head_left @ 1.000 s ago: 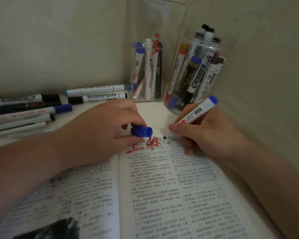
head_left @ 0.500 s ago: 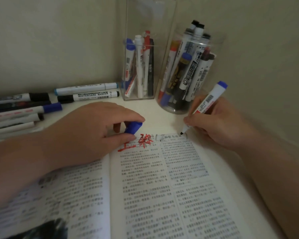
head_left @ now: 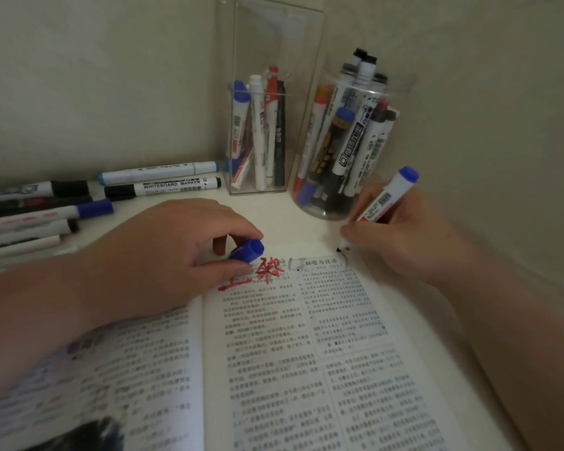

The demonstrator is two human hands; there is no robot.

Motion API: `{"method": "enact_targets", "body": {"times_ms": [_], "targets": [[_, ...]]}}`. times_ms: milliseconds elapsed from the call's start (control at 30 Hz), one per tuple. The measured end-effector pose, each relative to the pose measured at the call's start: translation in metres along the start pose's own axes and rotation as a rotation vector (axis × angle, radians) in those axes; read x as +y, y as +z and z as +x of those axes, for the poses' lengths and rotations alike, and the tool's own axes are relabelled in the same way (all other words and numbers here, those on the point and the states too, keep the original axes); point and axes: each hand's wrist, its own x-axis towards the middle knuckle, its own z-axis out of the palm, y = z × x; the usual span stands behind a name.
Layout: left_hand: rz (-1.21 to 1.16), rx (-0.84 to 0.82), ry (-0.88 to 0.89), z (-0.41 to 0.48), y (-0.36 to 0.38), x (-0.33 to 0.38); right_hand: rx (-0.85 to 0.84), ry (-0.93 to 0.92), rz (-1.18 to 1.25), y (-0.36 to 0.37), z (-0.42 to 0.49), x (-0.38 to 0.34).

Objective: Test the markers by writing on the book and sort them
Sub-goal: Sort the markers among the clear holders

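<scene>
Nearest, the open book [head_left: 306, 353] lies flat on the white table [head_left: 284, 216], with red characters [head_left: 267, 271] written at the top of its right page. The left hand [head_left: 163, 255] rests across the book's upper part, thumb and forefinger pinching a blue cap [head_left: 247, 251] just beside the red characters, while the right hand [head_left: 404, 236] grips an uncapped marker [head_left: 385, 200] in a writing hold, tip down at the page's upper edge. Beyond, loose markers [head_left: 46, 209] lie in a row at left, and a rectangular clear holder [head_left: 274, 43] and a round clear jar [head_left: 331, 83] stand side by side against the wall, both holding markers upright.
</scene>
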Motion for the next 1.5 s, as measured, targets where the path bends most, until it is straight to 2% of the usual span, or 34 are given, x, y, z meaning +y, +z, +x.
{"method": "enact_targets", "body": {"times_ms": [200, 333, 500, 633, 700, 767, 867, 967, 1133, 1333, 1500], "targets": [[-0.057, -0.008, 0.0, 0.002, 0.0, 0.004, -0.128, 0.048, -0.036, -0.005, -0.001, -0.008], [-0.066, 0.002, -0.007, 0.002, 0.0, 0.004, -0.233, -0.001, 0.079, -0.004, -0.006, -0.009], [-0.065, 0.013, -0.024, 0.001, -0.001, 0.004, -0.118, -0.052, 0.33, 0.003, -0.006, -0.003], [-0.075, 0.016, -0.03, 0.001, 0.0, 0.003, -0.113, -0.086, 0.373, 0.018, -0.008, -0.005], [-0.077, 0.027, -0.023, 0.001, 0.0, 0.003, -0.141, -0.071, 0.329, 0.022, -0.009, -0.007], [-0.078, 0.019, -0.034, 0.001, 0.0, 0.003, -0.162, -0.067, 0.18, 0.023, -0.009, -0.01], [-0.06, 0.014, -0.035, 0.001, 0.001, 0.003, -0.13, -0.059, 0.081, 0.023, -0.007, -0.011], [-0.062, 0.012, -0.038, 0.001, 0.0, 0.004, -0.096, -0.047, 0.091, 0.023, -0.006, -0.009], [-0.061, 0.0, -0.039, 0.001, -0.001, 0.005, -0.188, -0.045, 0.142, 0.022, -0.009, -0.008], [-0.056, -0.007, -0.049, 0.001, -0.001, 0.005, -0.129, -0.04, 0.153, 0.024, -0.006, -0.006], [-0.02, 0.002, -0.031, 0.001, -0.001, 0.004, -0.252, -0.065, 0.107, 0.021, -0.011, -0.012]]}}
